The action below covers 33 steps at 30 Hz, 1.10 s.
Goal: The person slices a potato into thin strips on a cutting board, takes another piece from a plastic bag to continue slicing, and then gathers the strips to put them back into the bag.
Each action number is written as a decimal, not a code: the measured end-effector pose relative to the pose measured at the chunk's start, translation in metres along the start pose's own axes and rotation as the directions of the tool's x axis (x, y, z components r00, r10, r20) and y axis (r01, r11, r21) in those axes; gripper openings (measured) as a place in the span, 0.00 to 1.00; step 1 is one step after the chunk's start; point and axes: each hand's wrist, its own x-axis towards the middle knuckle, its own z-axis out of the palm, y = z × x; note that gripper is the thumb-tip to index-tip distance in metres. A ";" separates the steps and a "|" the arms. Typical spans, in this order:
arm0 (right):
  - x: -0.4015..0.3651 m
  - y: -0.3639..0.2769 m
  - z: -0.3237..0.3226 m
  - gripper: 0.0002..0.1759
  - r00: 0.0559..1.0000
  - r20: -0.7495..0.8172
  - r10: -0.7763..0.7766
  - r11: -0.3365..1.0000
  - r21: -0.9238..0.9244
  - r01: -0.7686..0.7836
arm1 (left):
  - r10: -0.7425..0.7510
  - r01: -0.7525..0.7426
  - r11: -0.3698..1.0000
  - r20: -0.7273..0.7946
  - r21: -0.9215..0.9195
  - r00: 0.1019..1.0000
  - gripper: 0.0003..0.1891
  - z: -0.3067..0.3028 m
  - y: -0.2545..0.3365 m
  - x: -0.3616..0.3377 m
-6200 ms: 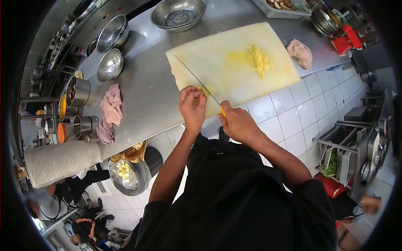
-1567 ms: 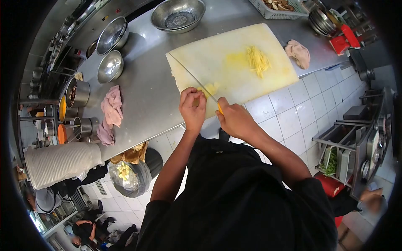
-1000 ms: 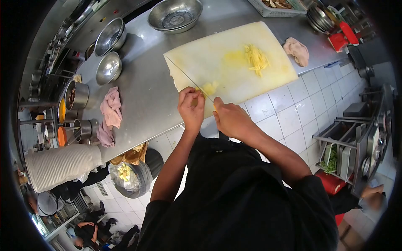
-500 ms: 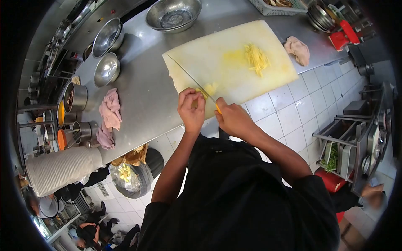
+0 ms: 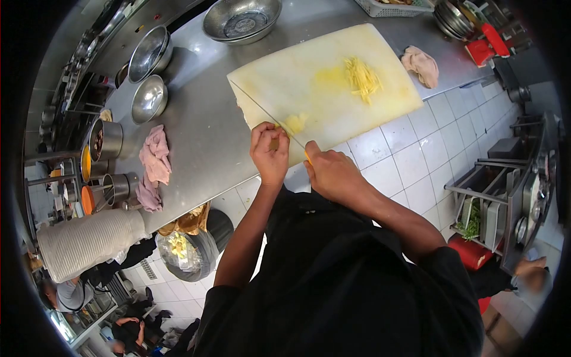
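Observation:
My right hand (image 5: 334,171) is closed around the orange handle of a knife (image 5: 257,105). The long blade slants across the near left corner of a white cutting board (image 5: 273,74). My left hand (image 5: 270,156) is closed, its bent fingertips against the blade's left side, pinching a small yellow vegetable piece (image 5: 277,125) that they mostly cover. Thin yellow slices (image 5: 295,123) lie just right of the blade. Farther back on the board is a heap of yellow shreds (image 5: 362,80), with a wet yellow stain beside it.
Several metal bowls (image 5: 242,21) stand along the back and left of the steel counter (image 5: 202,119). Pink cloths (image 5: 156,154) lie at left, another cloth (image 5: 420,66) beyond the board's right edge. A bagged bin (image 5: 185,256) stands below the counter. Other people are at the lower left and right.
The view has shifted slightly. The knife tip has swung a little toward me and to the left. The slices beside the blade are more visible. Both hands keep their grips.

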 end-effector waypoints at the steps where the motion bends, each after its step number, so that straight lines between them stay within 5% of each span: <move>1: 0.000 -0.002 -0.002 0.12 1.000 0.014 0.010 1.000 -0.003 -0.010 | 0.003 -0.003 1.000 0.000 -0.002 1.000 0.03 0.000 -0.001 0.000; 26: 0.034 0.016 0.026 0.13 1.000 -0.008 -0.002 1.000 0.023 0.002 | 0.040 -0.040 0.999 0.012 0.030 0.999 0.04 -0.002 -0.001 0.000; 33: 0.034 0.025 0.006 0.15 1.000 0.009 0.025 0.989 0.149 -0.026 | 0.022 -0.023 1.000 0.008 0.011 1.000 0.04 -0.001 -0.004 0.000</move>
